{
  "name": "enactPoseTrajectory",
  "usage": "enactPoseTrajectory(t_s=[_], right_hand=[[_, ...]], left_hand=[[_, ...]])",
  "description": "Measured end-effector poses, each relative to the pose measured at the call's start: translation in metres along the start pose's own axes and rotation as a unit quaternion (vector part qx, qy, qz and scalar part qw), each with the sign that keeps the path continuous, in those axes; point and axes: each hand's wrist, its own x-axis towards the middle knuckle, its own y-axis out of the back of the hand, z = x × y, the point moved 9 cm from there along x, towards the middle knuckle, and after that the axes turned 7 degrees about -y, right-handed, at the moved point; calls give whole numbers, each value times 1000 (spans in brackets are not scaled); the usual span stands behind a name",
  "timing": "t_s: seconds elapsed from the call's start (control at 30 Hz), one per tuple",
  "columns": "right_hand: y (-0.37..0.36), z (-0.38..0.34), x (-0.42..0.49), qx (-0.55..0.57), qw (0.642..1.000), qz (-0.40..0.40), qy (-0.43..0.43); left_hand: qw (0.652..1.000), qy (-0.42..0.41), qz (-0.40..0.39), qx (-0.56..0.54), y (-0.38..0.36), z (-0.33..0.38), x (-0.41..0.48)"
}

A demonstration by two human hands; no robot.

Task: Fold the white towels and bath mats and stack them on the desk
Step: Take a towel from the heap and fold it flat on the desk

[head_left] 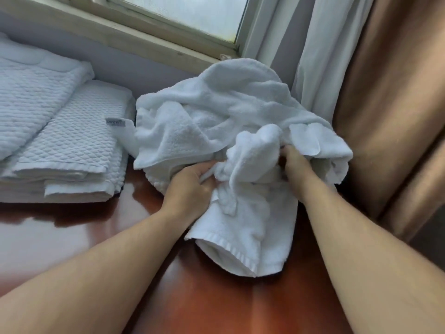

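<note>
Towels [228, 100], white and crumpled, lie in a loose heap on the tabletop [72, 237], against its far edge and toward its right side. From the front of the heap one hemmed towel [243, 239] trails toward the near edge, with its flat banded hem lying on the glossy red-brown wood. The left hand [190, 186] grips a bunched fold at the heap's front, fingers curled round the cloth and knuckles up. The right hand [293, 162] is just beside it, a little farther in, with its fingers dug into a twisted ridge of terry and closed on it; the fingertips are buried in the fabric. Both bare forearms reach in from the near edge, the two hands close together but not touching.

Toward the far left corner of the tabletop sits a stack [72, 145] of folded white bath mats with a quilted, waffle-like weave, their hemmed edges facing the near side. The upper pieces lie at a slant across the ones below. A small grey tag [116, 122] sticks out from the stack's right end, almost touching the heap; its print cannot be read.

Behind the tabletop's far edge runs a pale wall [125, 66] with a wood-framed window [192, 15] above it. To the right of the window hangs a white curtain [322, 56], and beyond it a brown curtain [397, 104] falls past the tabletop's right edge, close to the heap.
</note>
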Motion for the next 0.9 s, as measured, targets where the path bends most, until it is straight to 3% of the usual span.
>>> enactPoseTrajectory(t_s=[0.1,0.2,0.3,0.4,0.47,0.53,0.57,0.63,0.7,0.73,0.8,0.87,0.9], right_hand=[[28,7,-17,43,997,-5,-57],[20,10,-40,-7,994,-53,-98],[15,-16,-59,-90,996,-2,-2],[19,-68,-90,16,981,67,181],[6,-104,-123,160,942,-59,288],[-19,-122,-149,223,904,-217,294],[-30,-115,-150,178,924,-231,246],[-46,-74,-137,-50,972,-200,114],[-46,-34,-131,-271,949,-152,53],[-40,-30,-127,-298,945,-96,88],[-22,-43,-132,-235,949,45,205],[-22,-50,-138,-199,940,108,257],[-29,-48,-133,-193,948,91,237]], left_hand=[[1000,-13,-14,-8,7,11,-13],[999,-28,-31,-12,13,20,-35],[999,-38,-11,6,24,35,-54],[990,-38,77,-111,53,62,-55],[970,-31,120,-207,71,78,-47],[954,-15,137,-265,88,84,-41],[959,-3,136,-247,95,82,-41],[983,38,129,-126,109,70,-45],[987,90,134,-6,130,55,-52],[984,107,140,27,139,52,-56],[980,93,122,125,149,55,-60],[964,44,1,264,131,59,-59],[950,27,-63,303,117,59,-62]])
